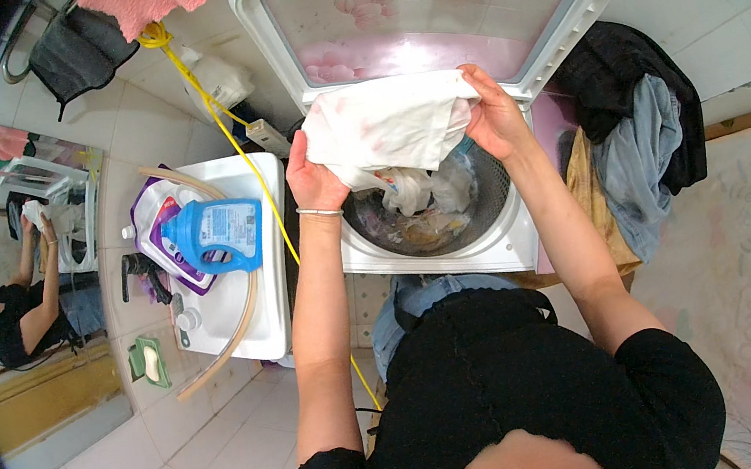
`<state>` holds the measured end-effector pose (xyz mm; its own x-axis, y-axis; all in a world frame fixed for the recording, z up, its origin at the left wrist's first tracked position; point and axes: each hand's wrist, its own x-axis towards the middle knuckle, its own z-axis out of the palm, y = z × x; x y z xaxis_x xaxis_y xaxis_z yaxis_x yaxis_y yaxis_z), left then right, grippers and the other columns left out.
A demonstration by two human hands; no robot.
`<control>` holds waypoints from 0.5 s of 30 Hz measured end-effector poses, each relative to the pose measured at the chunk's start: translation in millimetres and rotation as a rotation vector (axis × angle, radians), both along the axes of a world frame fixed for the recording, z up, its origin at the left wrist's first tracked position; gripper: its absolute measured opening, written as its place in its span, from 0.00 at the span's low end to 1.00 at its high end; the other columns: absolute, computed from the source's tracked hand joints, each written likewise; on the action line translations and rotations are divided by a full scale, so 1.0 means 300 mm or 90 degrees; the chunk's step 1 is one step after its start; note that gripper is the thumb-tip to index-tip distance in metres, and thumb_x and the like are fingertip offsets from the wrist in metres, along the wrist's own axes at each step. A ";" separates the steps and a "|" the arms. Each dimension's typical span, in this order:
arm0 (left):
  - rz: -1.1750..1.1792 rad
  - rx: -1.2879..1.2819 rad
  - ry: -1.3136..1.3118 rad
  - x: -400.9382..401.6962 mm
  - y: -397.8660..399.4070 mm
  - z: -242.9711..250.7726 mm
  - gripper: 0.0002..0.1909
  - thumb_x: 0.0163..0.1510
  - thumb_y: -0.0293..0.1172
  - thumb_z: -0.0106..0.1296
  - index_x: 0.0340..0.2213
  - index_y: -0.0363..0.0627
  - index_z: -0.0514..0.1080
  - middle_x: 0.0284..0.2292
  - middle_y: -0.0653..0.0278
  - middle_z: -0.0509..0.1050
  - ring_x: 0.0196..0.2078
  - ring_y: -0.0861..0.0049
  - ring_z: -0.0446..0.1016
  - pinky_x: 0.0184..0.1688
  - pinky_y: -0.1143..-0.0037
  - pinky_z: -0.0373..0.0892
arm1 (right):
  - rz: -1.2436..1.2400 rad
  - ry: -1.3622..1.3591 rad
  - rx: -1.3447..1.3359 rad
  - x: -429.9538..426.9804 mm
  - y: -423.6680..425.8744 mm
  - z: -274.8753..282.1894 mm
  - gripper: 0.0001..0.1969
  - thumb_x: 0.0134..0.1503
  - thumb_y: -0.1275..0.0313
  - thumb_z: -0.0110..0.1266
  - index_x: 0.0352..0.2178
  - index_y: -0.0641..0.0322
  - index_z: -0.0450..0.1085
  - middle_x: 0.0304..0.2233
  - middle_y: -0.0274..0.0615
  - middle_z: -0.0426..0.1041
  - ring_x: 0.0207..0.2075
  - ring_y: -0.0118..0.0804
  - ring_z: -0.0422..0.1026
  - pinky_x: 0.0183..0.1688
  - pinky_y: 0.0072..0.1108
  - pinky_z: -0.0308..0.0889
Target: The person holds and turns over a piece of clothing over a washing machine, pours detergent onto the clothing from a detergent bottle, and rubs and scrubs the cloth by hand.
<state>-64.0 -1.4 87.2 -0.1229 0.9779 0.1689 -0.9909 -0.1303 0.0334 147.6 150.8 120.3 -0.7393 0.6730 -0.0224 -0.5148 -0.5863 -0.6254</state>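
A white cloth garment (396, 123) with faint pinkish marks is stretched between my two hands. My left hand (317, 174), a bangle at its wrist, grips the left end. At the upper right corner, my right hand (494, 113) pinches the fabric. Below the cloth opens the metal drum (498, 210) of a top-loading washing machine (438, 267), partly covered by the garment. Whitish and yellowish items (435, 226) lie inside the drum. The machine's lid (418, 2), with a see-through flowered panel, stands raised behind my hands.
On the left, a white sink (272, 321) holds a blue detergent bottle (231, 233), a purple-and-white detergent pack (159, 207) and a beige hose (251, 324). A yellow cord (242, 156) hangs between sink and machine. Dark, denim and tan clothes (640, 147) are heaped at the right.
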 end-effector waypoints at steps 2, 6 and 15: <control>0.014 0.027 0.058 -0.011 -0.002 -0.014 0.31 0.57 0.45 0.33 0.56 0.39 0.49 0.58 0.52 0.49 0.61 0.56 0.47 0.61 0.58 0.41 | 0.011 0.000 0.003 -0.004 -0.013 0.013 0.07 0.59 0.70 0.42 0.38 0.57 0.63 0.36 0.33 0.69 0.38 0.28 0.70 0.43 0.25 0.67; 0.015 -0.052 0.073 -0.010 -0.006 -0.037 0.31 0.56 0.47 0.35 0.56 0.40 0.50 0.57 0.53 0.51 0.60 0.56 0.49 0.60 0.58 0.44 | 0.001 -0.049 0.029 -0.016 -0.032 0.033 0.06 0.57 0.70 0.45 0.37 0.57 0.63 0.34 0.30 0.67 0.38 0.24 0.68 0.42 0.20 0.65; -0.148 -0.270 0.780 0.105 0.005 -0.014 0.33 0.46 0.39 0.57 0.51 0.39 0.59 0.45 0.61 0.68 0.47 0.76 0.66 0.50 0.76 0.61 | 0.029 -0.046 0.083 -0.083 -0.029 0.026 0.06 0.57 0.72 0.46 0.37 0.58 0.63 0.32 0.29 0.67 0.36 0.22 0.67 0.40 0.18 0.63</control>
